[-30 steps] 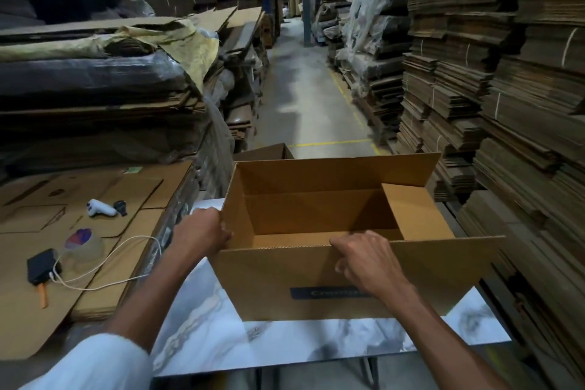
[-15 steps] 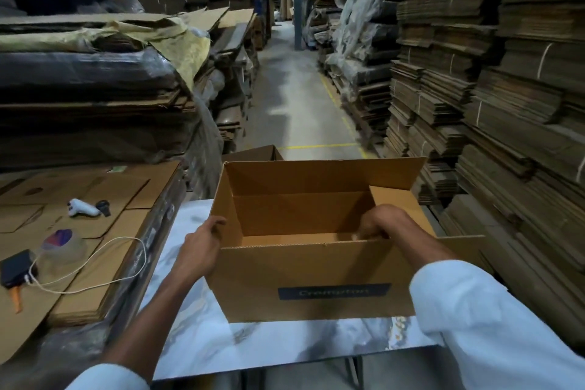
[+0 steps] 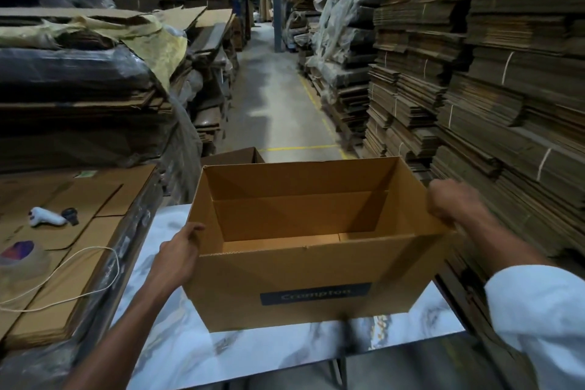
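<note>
Standing mouth-up on the table (image 3: 177, 351), the box (image 3: 304, 279) runs left to right; left hand (image 3: 180, 250) grips its left end, right hand (image 3: 456, 206) its right flap.

from my seat i count two hands: one left hand (image 3: 180, 256) and one right hand (image 3: 456, 209). two cardboard boxes: one open box (image 3: 304, 279) in front, one darker box (image 3: 235, 155) behind it. one marble table (image 3: 177, 351). one tape roll (image 3: 22, 258), one white handheld tool (image 3: 44, 217), one white cord (image 3: 79, 291). the flat cardboard stacks (image 3: 474, 89) are too many to count.
</note>
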Action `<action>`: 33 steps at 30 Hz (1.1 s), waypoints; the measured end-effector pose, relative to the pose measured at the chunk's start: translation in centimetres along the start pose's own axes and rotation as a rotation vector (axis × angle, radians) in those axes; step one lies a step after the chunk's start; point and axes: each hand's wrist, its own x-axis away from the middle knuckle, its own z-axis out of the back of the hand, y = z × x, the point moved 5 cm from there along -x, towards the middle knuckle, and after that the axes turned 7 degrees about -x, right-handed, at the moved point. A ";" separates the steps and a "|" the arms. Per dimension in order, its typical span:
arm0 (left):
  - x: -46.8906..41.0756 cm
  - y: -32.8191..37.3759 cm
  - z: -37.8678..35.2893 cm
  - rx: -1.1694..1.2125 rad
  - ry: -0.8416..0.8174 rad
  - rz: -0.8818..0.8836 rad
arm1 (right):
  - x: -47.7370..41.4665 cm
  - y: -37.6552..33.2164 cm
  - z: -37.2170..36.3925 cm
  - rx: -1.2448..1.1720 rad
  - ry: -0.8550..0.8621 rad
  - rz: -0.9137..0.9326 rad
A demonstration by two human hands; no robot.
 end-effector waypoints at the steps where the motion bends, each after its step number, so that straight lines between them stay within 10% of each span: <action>1: 0.0 0.1 0.0 0.001 0.001 0.001 | -0.4 1.7 0.1 -0.066 -0.011 -0.029; 11: -0.3 0.3 0.6 0.066 -0.034 0.001 | -1.2 2.1 -2.8 -0.335 -0.080 0.059; 15: 0.9 0.1 1.8 0.399 0.135 0.018 | 0.2 4.7 -3.9 -0.886 -0.132 0.057; 19: 3.3 -3.5 -1.7 0.932 0.228 0.377 | 3.6 8.1 -10.5 -1.519 -0.133 -0.371; 25: 7.0 -6.2 -10.6 0.517 -0.287 0.417 | 7.9 7.5 -22.3 -1.305 -0.380 -0.445; 33: 4.2 -7.8 -9.4 0.473 -0.170 0.405 | 8.0 4.0 -19.2 -1.233 -0.184 -0.350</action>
